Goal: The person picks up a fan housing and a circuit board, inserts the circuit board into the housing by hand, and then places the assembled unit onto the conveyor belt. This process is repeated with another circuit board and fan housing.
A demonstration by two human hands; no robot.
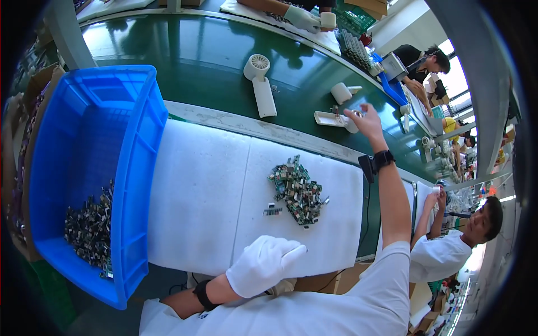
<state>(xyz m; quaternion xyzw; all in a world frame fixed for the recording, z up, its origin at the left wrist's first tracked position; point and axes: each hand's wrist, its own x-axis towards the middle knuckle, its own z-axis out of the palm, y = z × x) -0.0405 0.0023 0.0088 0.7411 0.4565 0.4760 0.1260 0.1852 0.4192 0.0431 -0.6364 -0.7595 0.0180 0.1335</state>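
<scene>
1. Green belt [185, 56] is stretching beyond foam [196, 185] bearing boards [300, 195].
2. My right hand [369, 123] is resting at an open shell [325, 118] on the belt.
3. My left hand [260, 266] is hanging curled; I cannot tell either hand's hold.

Left hand [264, 267], gloved: palm hidden from us. White housing [327, 120]: partly covered by right hand [367, 121]. Binned boards [89, 228]: we find too small to count. Co-worker's arm [262, 5]: cut off above.
</scene>
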